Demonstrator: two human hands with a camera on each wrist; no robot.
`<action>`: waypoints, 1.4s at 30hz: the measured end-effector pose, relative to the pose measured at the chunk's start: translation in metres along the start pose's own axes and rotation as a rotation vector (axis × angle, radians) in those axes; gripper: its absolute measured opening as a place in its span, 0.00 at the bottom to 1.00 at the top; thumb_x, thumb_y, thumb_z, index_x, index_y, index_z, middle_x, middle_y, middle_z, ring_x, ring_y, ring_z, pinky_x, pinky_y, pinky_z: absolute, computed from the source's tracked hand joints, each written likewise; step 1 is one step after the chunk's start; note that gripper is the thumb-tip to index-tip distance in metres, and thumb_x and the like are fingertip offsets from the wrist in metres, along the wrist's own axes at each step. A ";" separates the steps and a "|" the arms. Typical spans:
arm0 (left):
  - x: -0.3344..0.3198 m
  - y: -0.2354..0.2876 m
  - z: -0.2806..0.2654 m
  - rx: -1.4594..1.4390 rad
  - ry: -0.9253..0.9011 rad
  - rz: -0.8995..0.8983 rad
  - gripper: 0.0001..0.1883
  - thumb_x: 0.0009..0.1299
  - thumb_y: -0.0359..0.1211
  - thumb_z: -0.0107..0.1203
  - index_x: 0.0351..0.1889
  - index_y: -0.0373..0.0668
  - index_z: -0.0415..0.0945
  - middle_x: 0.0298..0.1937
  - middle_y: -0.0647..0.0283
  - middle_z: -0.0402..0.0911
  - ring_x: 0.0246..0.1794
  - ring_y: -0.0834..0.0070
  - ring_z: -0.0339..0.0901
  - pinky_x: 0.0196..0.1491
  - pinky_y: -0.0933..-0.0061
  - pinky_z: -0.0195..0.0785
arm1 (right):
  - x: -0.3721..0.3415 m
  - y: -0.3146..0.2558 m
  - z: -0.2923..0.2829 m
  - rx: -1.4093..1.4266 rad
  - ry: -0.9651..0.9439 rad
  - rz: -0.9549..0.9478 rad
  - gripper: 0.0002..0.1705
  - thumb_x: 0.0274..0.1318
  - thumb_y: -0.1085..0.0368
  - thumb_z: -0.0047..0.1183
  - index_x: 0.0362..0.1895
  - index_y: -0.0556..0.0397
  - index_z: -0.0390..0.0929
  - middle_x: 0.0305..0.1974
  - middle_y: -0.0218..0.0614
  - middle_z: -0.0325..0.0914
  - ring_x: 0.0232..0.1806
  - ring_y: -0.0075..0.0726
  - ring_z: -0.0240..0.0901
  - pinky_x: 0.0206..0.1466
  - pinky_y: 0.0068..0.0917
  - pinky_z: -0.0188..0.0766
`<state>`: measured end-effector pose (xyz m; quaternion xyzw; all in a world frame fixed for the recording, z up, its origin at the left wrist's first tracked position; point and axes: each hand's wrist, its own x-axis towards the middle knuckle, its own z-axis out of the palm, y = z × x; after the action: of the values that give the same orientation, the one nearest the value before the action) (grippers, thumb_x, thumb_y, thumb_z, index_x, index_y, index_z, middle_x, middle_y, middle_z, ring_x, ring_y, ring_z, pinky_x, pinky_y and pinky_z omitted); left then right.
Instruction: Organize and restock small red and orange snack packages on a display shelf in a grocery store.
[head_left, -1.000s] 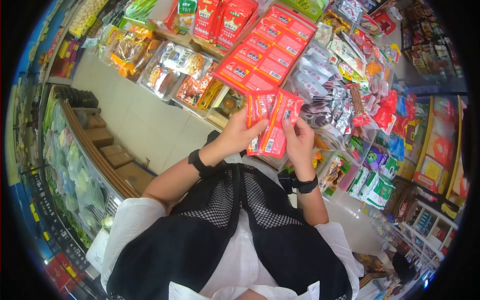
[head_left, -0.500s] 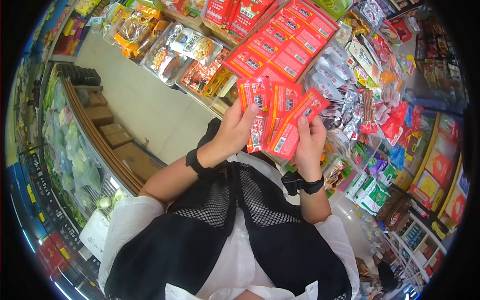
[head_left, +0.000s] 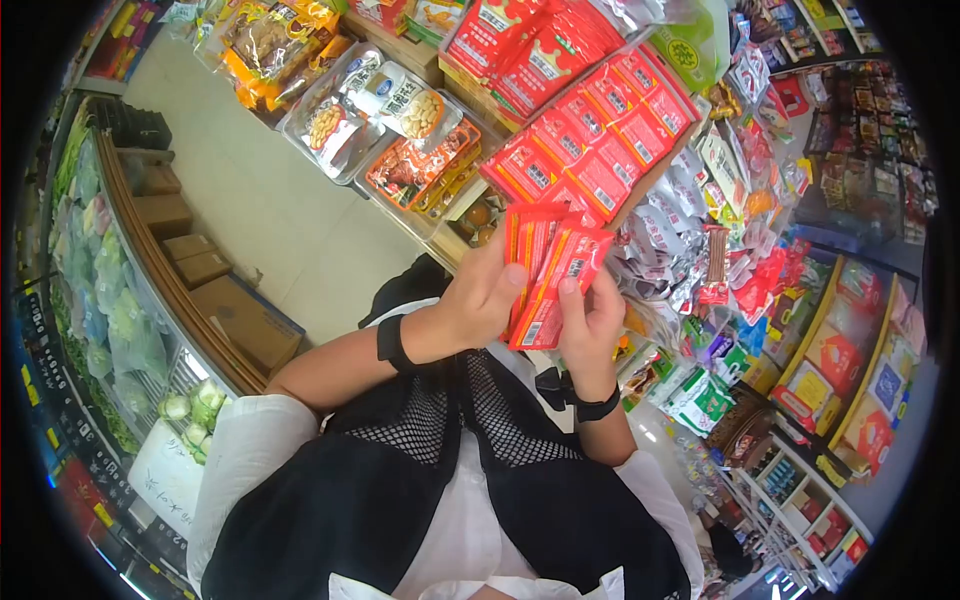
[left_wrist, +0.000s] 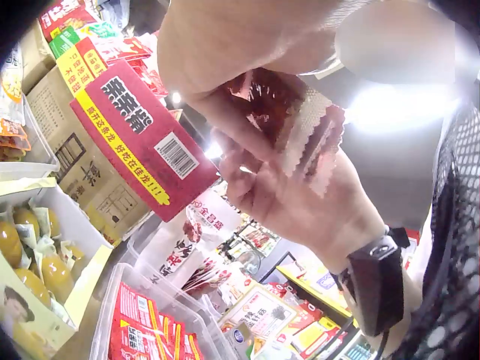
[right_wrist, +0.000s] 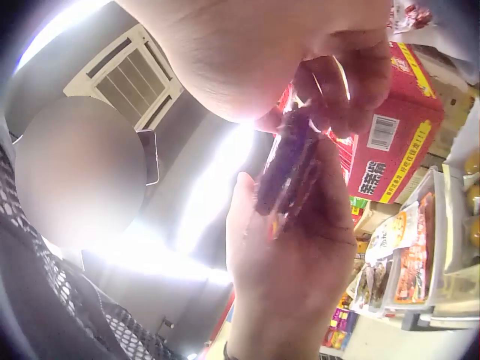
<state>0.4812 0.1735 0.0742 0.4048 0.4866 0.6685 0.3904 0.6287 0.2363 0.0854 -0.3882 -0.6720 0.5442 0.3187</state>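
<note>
Several small red snack packets (head_left: 565, 285), printed in yellow and white with barcodes, lie overlapped between my two hands in the head view. My left hand (head_left: 482, 305) grips their left side, thumb on top. The right edge is pinched by my right hand (head_left: 592, 325), its thumb across the front packet. In the left wrist view the serrated end of a packet (left_wrist: 304, 135) shows between the hands. From the right wrist view the packets (right_wrist: 289, 169) appear edge-on and dark. Just beyond the hands, an open box of matching red packets (head_left: 590, 135) stands on the display.
Silver-grey packets (head_left: 655, 235) heap to the box's right. Left of it, clear tubs hold peanut packs (head_left: 405, 105) and orange-red bags (head_left: 425, 165). A carton of wrapped brown eggs (left_wrist: 49, 270) sits below the box. Bagged vegetables (head_left: 110, 290) line a shelf at my left.
The packets were fanned wide half a second ago and now lie closer together. Both hands have drawn nearer each other and lower in the head view. The display has shifted within the view.
</note>
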 end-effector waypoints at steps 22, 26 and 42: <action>-0.012 0.008 -0.134 0.540 -0.157 -0.236 0.09 0.70 0.35 0.53 0.37 0.38 0.73 0.24 0.57 0.75 0.23 0.67 0.74 0.28 0.65 0.65 | 0.114 -0.042 0.012 -0.950 -0.267 -0.192 0.20 0.60 0.62 0.55 0.52 0.62 0.75 0.44 0.53 0.76 0.46 0.56 0.75 0.50 0.43 0.71; -0.031 0.003 -0.165 0.504 -0.094 -0.332 0.09 0.71 0.35 0.53 0.37 0.37 0.72 0.24 0.63 0.74 0.23 0.75 0.72 0.29 0.70 0.65 | 0.107 -0.042 0.022 -1.007 -0.116 -0.352 0.25 0.56 0.59 0.59 0.53 0.62 0.74 0.44 0.52 0.74 0.49 0.57 0.73 0.53 0.44 0.70; -0.036 -0.007 -0.177 0.490 -0.227 -0.250 0.11 0.72 0.35 0.52 0.39 0.35 0.73 0.24 0.59 0.80 0.21 0.70 0.81 0.27 0.68 0.72 | 0.077 -0.011 0.052 -0.931 0.063 -0.457 0.28 0.54 0.58 0.62 0.55 0.59 0.72 0.52 0.50 0.72 0.55 0.55 0.70 0.59 0.43 0.67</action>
<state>0.3325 0.0834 0.0264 0.4962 0.6327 0.4284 0.4122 0.5445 0.2764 0.0856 -0.3485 -0.9005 0.0923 0.2433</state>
